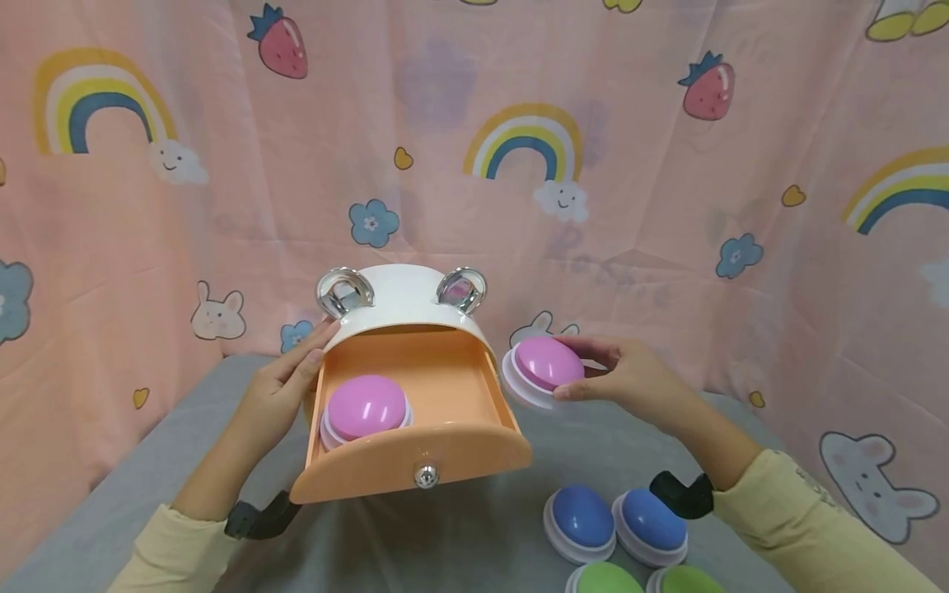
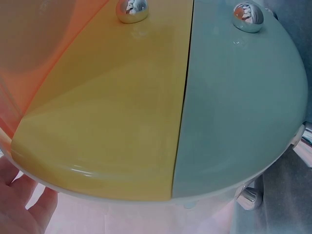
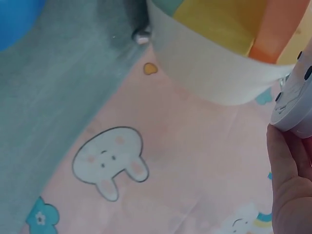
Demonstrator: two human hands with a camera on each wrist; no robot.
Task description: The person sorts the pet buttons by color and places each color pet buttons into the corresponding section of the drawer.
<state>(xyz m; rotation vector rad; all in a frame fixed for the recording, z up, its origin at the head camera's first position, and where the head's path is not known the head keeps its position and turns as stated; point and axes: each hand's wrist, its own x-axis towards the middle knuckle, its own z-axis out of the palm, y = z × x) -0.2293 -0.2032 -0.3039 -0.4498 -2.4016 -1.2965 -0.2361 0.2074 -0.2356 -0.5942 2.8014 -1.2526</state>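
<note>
A rounded white cabinet (image 1: 404,295) with chrome ring ears stands in the middle of the head view. Its orange drawer (image 1: 426,461) is pulled out, and a pink dome button (image 1: 366,408) on a white base sits in its left part. My left hand (image 1: 278,391) rests on the cabinet's left side, fingertips touching the edge in the left wrist view. To the right of the drawer, my right hand (image 1: 619,375) pinches another pink dome button (image 1: 547,364) by its rim, tilted and raised. Screws show on that button's white underside (image 3: 292,97) in the right wrist view.
Blue dome buttons (image 1: 583,516) and green dome buttons (image 1: 608,579) lie on the grey cloth at front right. Yellow (image 2: 107,107) and teal drawer fronts (image 2: 239,97) with chrome knobs are on the cabinet below. A pink patterned curtain (image 1: 638,288) hangs behind.
</note>
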